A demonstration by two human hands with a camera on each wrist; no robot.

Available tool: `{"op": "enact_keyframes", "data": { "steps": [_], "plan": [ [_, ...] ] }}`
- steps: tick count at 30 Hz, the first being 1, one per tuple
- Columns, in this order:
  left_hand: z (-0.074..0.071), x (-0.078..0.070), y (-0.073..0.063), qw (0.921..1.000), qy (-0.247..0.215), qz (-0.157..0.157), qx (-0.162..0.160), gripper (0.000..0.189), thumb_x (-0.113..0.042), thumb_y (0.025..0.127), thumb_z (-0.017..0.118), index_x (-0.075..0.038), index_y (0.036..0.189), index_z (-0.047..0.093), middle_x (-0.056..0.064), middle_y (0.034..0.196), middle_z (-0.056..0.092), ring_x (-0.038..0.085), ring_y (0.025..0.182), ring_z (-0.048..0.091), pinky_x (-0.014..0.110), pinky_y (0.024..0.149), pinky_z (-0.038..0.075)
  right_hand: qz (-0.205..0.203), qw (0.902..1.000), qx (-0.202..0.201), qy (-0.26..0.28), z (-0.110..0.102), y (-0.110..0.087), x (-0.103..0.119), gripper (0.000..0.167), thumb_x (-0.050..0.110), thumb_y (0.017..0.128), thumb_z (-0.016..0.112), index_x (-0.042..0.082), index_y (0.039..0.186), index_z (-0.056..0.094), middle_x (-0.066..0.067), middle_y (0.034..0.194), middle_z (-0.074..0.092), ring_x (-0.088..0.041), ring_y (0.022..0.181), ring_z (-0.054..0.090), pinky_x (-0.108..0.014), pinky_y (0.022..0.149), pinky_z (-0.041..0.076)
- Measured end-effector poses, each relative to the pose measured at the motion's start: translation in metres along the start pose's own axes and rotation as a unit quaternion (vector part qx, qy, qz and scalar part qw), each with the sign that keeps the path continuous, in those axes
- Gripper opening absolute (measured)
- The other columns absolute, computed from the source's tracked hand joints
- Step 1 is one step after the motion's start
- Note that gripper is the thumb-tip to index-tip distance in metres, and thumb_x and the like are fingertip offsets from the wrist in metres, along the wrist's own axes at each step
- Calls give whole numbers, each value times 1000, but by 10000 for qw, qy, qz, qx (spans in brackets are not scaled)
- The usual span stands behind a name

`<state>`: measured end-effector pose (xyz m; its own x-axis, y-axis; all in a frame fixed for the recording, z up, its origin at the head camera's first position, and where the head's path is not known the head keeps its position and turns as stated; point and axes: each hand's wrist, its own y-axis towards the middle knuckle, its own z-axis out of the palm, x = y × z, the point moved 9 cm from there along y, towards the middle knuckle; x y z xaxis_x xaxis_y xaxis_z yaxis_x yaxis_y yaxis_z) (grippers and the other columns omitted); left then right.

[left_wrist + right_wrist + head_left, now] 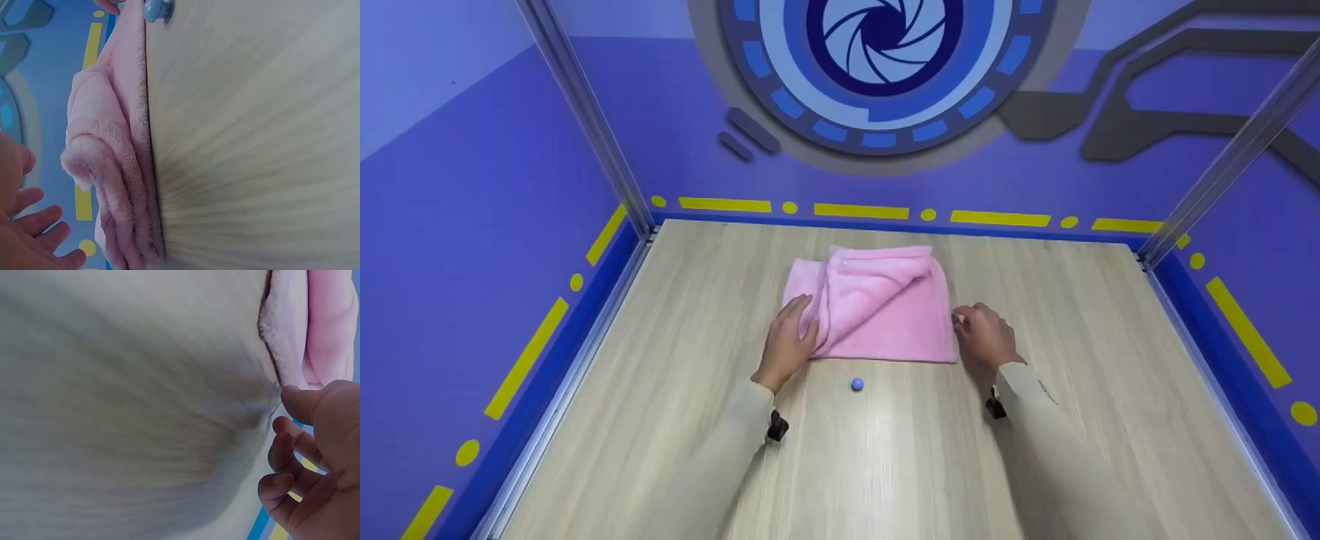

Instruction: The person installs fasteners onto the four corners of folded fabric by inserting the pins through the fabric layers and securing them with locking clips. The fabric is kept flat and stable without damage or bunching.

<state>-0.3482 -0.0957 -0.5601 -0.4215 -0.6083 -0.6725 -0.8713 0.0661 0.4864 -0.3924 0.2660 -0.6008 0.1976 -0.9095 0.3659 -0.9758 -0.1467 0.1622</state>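
Observation:
A folded pink fleece cloth (896,322) lies on the table, its upper layer turned back diagonally. At the cloth's left side is my left hand (789,341), fingers spread and loosely bent; the left wrist view shows its palm and fingers (42,222) holding nothing. My right hand (988,334) is beside the cloth's right edge. Its thumb and forefinger pinch a small grey thing (956,318), of which the right wrist view shows only a thin edge (274,410); its kind is unclear. A small rounded blue thing (857,384), knob-like in the left wrist view, rests in front of the cloth.
The wooden table (697,300) is enclosed by blue-purple panels (615,165) at the back and both sides. Metal posts (585,112) stand at the back corners, and a metal rail (562,409) runs along the left edge.

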Motion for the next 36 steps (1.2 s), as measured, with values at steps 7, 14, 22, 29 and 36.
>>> {"op": "enact_keyframes", "data": {
  "steps": [7, 14, 22, 29, 36],
  "plan": [
    [4, -3, -4, 9999, -40, -5, 96, 43, -7, 97, 66, 6, 138, 59, 28, 139, 58, 39, 134, 54, 48, 115, 40, 19, 9999, 123, -32, 4, 1, -2, 19, 10, 96, 71, 7, 115, 75, -10, 90, 64, -25, 74, 64, -46, 61, 54],
    [8, -1, -7, 9998, -113, -65, 125, 42, -6, 98, 66, 5, 138, 60, 28, 140, 58, 39, 134, 53, 49, 116, 39, 129, 9995, 256, 96, 7, 2, -7, 8, 9, 96, 70, 6, 101, 75, -10, 92, 69, -27, 81, 67, -50, 67, 56],
    [9, -3, -8, 9999, -97, 55, 82, 40, -3, 96, 66, 6, 135, 61, 29, 139, 58, 41, 132, 54, 51, 113, 41, 364, 9985, 385, 152, 8, 1, -11, 5, 9, 97, 69, 6, 95, 73, -10, 91, 71, -27, 81, 68, -50, 68, 56],
    [15, -13, -6, 9998, -27, 151, 91, 38, -3, 96, 65, 6, 133, 63, 29, 139, 58, 40, 132, 55, 49, 114, 41, 232, 9990, -44, 383, -4, -3, -10, 9, 14, 96, 67, 7, 89, 66, -8, 83, 67, -25, 71, 62, -45, 60, 52],
    [34, -43, 5, 9986, -99, 300, 413, 35, 0, 96, 64, 2, 131, 66, 26, 140, 59, 39, 133, 55, 46, 116, 40, 203, 9963, -117, 825, -20, -5, -6, 8, 8, 94, 65, 7, 90, 58, -7, 80, 60, -22, 72, 55, -36, 62, 45]
  ]
}}
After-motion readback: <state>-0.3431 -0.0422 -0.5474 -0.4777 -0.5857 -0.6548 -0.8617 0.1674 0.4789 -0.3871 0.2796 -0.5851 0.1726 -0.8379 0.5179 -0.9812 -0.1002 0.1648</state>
